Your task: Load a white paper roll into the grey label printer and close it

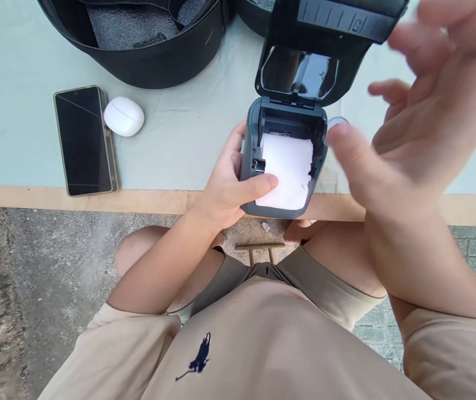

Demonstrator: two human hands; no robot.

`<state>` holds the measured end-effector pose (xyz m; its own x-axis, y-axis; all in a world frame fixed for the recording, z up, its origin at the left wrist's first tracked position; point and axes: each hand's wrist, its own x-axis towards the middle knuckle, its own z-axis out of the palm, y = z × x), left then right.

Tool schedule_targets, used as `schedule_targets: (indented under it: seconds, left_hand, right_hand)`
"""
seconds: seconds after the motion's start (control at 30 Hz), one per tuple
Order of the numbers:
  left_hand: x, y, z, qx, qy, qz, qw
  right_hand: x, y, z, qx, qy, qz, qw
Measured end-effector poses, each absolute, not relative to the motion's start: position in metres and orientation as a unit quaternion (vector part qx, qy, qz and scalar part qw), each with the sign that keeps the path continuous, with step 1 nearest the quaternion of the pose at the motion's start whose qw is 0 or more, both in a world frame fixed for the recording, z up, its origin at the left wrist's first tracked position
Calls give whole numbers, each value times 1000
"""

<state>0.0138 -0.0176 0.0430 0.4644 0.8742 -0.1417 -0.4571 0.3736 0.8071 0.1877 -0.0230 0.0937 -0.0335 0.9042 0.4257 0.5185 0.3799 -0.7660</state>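
Observation:
A dark portable receipt printer [248, 172] is tilted toward me at the table's front edge, its lid [325, 50] swung up on the hinge. Inside the bay lies a white paper roll [288, 172] with a ragged right edge. My left hand [232, 186] grips the printer's left side, its thumb resting on the paper. To the right of the printer and lid, my right hand [421, 105] is raised with fingers apart, slightly blurred, holding nothing that I can see. A small round pale object [338, 120] peeks out behind its thumb, mostly hidden.
A phone [84, 141] lies on the left of the pale cloth-covered table [171, 139], beside a white rounded case [123, 116]. At the back sits an open black zip case [158, 66] with grey foam inside. The table's wooden edge [150, 201] runs in front of me.

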Motion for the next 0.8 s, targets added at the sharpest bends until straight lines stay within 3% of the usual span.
schedule_targets:
  seconds: [0.33, 0.53, 0.67, 0.8]
  left_hand:
    - [13, -18, 40, 337, 310, 439, 773]
    - [13, -17, 41, 339, 277, 441, 784]
    - [15, -17, 42, 342, 259, 442, 788]
    - [17, -17, 42, 326, 259, 452, 789]
  right_hand:
    - [188, -18, 94, -470, -710, 195, 487]
    - [201, -21, 78, -362, -830, 159, 394]
    - [199, -24, 78, -406, -796, 161, 418]
    - [195, -27, 83, -421, -811, 159, 375]
